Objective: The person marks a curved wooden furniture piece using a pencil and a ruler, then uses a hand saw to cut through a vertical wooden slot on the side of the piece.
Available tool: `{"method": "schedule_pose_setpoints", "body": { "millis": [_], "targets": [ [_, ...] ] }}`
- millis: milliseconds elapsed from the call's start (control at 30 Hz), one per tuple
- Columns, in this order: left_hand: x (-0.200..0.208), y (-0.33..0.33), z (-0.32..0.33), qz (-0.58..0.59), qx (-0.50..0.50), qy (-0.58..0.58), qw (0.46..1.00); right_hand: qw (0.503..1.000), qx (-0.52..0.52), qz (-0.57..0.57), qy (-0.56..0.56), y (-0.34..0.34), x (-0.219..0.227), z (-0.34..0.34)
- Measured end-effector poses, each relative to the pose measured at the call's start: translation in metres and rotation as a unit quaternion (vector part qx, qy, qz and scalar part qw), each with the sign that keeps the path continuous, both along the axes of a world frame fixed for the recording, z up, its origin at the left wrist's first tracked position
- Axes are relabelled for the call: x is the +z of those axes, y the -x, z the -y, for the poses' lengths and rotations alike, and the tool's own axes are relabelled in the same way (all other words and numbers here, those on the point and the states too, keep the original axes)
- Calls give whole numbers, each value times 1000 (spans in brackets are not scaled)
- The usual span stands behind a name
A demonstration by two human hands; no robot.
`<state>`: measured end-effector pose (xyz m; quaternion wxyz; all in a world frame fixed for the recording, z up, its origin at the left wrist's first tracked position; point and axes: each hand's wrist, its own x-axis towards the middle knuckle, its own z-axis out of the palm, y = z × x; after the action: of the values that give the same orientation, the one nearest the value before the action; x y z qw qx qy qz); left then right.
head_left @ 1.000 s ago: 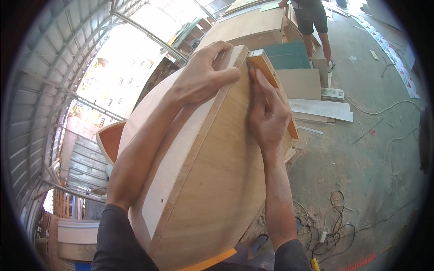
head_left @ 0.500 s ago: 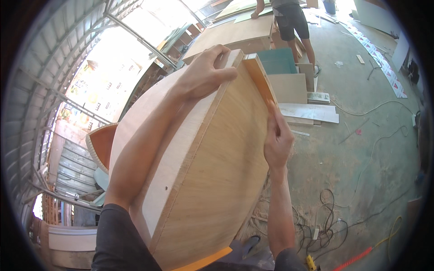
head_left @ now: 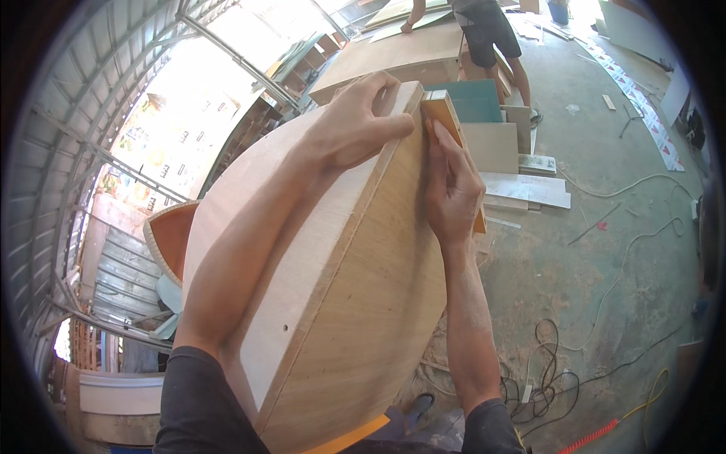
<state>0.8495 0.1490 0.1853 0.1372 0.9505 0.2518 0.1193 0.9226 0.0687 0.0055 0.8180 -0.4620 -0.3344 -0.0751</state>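
Observation:
A large curved plywood piece (head_left: pixel 355 303), with a pale upper face and a wood-grain side, slants away in front of me. My left hand (head_left: pixel 355 125) grips its far corner, thumb bent at the edge and fingers curled over the top. Close by, my right hand (head_left: pixel 454 181) has its fingers closed against a narrow orange-faced strip (head_left: pixel 446 113) along the far edge; its fingertips reach the corner between strip and plywood. Part of the strip is hidden behind that hand. Another orange strip (head_left: pixel 348 435) shows at the near end.
A person (head_left: pixel 488 38) stands beyond at a wooden box-like bench (head_left: pixel 389 64). Boards (head_left: pixel 522 185) lie right of the strip. Cables (head_left: pixel 552 378) and a red coiled hose (head_left: pixel 590 437) cross the dusty floor. A curved reddish piece (head_left: pixel 174 234) stands at left.
My right hand has moved up and left along the strip to its upper end. The left hand keeps its grip on the corner; the view has shifted slightly.

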Motion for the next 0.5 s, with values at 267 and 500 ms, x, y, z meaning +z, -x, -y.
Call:
{"method": "schedule_pose_setpoints", "body": {
  "millis": [267, 500],
  "targets": [
    [-1, -2, -5, -3, -19, 5, 1000, 999, -1, -3, 37, -3, 4, 4],
    [-4, 2, 1, 16, 2, 14, 1000, 996, -26, -14, 84, 9, -4, 12]
  ]
}}
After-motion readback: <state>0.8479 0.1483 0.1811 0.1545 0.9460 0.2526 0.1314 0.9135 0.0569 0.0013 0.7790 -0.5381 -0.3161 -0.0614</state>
